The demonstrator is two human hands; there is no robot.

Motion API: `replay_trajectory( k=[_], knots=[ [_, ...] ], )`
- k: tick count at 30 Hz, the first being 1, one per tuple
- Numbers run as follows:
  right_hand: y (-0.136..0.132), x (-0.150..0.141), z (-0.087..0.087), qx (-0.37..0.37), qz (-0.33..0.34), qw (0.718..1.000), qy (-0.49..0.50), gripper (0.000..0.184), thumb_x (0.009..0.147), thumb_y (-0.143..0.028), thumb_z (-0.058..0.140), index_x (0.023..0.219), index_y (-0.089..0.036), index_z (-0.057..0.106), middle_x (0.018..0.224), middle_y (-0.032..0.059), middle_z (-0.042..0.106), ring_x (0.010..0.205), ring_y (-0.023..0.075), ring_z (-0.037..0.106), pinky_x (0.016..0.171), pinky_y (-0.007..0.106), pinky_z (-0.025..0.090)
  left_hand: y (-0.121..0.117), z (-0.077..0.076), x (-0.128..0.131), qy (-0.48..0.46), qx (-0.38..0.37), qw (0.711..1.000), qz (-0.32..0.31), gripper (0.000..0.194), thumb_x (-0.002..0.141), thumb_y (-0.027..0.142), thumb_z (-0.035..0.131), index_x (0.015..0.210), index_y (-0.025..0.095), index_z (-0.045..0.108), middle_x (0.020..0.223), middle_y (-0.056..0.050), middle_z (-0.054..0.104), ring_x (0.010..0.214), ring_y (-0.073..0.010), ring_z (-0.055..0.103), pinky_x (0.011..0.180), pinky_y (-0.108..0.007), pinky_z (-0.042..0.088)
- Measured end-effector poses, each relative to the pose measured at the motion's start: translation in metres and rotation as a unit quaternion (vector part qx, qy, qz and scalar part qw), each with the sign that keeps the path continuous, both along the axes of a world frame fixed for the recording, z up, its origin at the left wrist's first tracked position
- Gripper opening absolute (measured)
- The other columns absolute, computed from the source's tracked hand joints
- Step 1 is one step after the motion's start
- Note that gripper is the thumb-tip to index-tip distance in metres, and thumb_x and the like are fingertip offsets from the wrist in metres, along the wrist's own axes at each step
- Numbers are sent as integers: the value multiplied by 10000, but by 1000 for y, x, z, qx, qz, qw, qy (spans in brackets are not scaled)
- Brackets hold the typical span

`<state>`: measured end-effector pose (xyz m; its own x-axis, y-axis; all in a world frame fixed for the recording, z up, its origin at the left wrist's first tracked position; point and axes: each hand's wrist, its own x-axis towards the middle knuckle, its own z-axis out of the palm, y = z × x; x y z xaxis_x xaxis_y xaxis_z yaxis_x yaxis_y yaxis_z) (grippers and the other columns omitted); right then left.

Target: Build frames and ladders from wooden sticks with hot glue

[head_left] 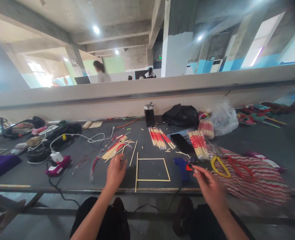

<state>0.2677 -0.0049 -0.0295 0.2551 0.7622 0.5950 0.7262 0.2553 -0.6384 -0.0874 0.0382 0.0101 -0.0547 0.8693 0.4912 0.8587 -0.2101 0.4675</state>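
My left hand (116,170) is beside a loose pile of wooden chopsticks (114,149), its fingers half curled and apart; nothing shows in them. My right hand (210,185) pinches thumb and fingers at the orange-and-black end of a blue glue gun (181,168), which lies on the table and looks blurred. Between my hands, a flat square frame of sticks (151,180) lies on the dark tabletop, one side stick reaching past its corners. A single stick (133,153) lies just left of the frame.
Packs of red-banded chopsticks (157,138) and a black phone (182,143) lie behind the frame. Yellow-handled scissors (220,166) rest on a striped cloth (260,180) at right. A purple power strip (58,166) with a white cable is at left. A dark container (149,115) stands behind.
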Motion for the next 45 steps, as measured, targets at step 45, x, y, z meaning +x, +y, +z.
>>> replay_trajectory(
  k=[45],
  knots=[
    [11, -10, 55, -292, 247, 859, 340, 378, 755, -512, 582, 707, -140, 622, 658, 60, 651, 497, 113, 543, 389, 202, 384, -51, -16, 118, 171, -49, 976, -123, 185, 909, 243, 454, 844, 222, 626, 886, -35, 581, 849, -201, 480, 723, -343, 330]
  ],
)
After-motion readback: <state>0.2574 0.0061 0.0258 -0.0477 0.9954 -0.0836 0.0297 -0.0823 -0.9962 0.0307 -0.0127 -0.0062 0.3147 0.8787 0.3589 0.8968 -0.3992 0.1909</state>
